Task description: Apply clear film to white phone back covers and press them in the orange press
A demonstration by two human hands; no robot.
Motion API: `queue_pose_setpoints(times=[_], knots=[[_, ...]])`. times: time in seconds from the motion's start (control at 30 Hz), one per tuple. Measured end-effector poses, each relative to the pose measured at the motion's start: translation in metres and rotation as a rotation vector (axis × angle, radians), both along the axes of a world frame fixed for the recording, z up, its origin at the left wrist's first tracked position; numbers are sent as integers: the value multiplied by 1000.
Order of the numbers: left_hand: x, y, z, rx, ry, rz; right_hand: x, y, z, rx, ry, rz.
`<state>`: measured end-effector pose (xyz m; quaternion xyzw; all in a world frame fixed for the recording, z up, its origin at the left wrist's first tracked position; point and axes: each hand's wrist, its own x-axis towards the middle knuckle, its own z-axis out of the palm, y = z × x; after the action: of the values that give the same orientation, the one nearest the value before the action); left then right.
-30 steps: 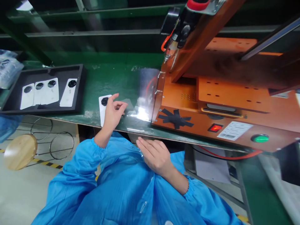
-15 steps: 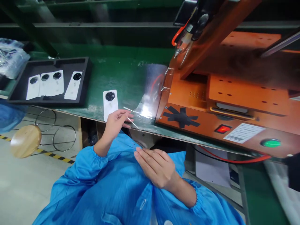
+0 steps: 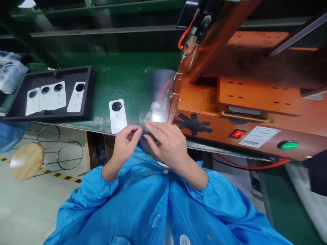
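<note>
Above the bench's front edge, my left hand (image 3: 127,143) pinches a small clear plastic film (image 3: 143,119) between thumb and fingers. My right hand (image 3: 169,143) meets it from the other side, fingertips and thumb closed about the film's right edge. The film is see-through, so its full outline is hard to make out. Just left of and beyond my left hand, a white phone back panel (image 3: 118,119) with a dark camera disc lies flat on the green bench (image 3: 122,75).
A black tray (image 3: 90,92) at left carries several similar white panels. Right of my hands lies a stack of clear film (image 3: 160,98), against an orange machine (image 3: 196,102) with a lit red switch (image 3: 237,133) and green button (image 3: 288,145). A wooden stool (image 3: 27,161) stands lower left.
My right hand has come up from my lap to the film in my left hand. The film has turned from nearly edge-on. The panel stays put on the bench; the view has shifted slightly.
</note>
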<state>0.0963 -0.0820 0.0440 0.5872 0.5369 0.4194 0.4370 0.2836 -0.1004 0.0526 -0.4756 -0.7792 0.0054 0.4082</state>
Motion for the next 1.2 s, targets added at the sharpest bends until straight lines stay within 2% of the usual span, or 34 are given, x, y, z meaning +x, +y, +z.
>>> queue_pose_setpoints(times=[0.1, 0.23, 0.33, 0.4, 0.43, 0.5, 0.6, 0.7, 0.77, 0.8, 0.9, 0.97, 1.03, 1.1, 1.2], knots=[[-6, -6, 5, 158, 171, -70, -10, 5, -4, -1, -2, 7], [-16, -19, 6, 344, 359, -190, -13, -5, -6, 32, 5, 46], [-23, -44, 3, 374, 432, -222, -16, -16, -7, 64, -21, 123], [-32, -65, -3, 289, 450, -202, -19, -21, -10, -14, 27, 161], [-40, -74, -8, 213, 454, -161, -20, -22, -12, -117, 93, 168], [-68, -89, -19, 52, 468, -19, -20, -23, -17, -427, 306, 148], [-136, -89, -41, -121, 556, 296, -18, -22, -26, -831, 637, 52], [-210, -59, -71, -270, 657, 584, -20, -22, -35, -990, 744, -9], [-242, -31, -94, -349, 694, 680, -25, -20, -38, -1049, 754, -15], [-250, -19, -105, -377, 703, 698, -28, -18, -39, -1070, 762, -11], [-249, 6, -128, -391, 708, 675, -36, -11, -36, -1106, 792, -5], [-234, 7, -130, -327, 703, 640, -38, -6, -31, -1107, 800, -18], [-214, -7, -122, -208, 684, 603, -38, -3, -26, -1064, 782, -36], [-185, -32, -105, -66, 647, 553, -38, -2, -21, -949, 701, -60], [-123, -70, -74, 122, 575, 418, -41, -2, -16, -621, 453, -87]])
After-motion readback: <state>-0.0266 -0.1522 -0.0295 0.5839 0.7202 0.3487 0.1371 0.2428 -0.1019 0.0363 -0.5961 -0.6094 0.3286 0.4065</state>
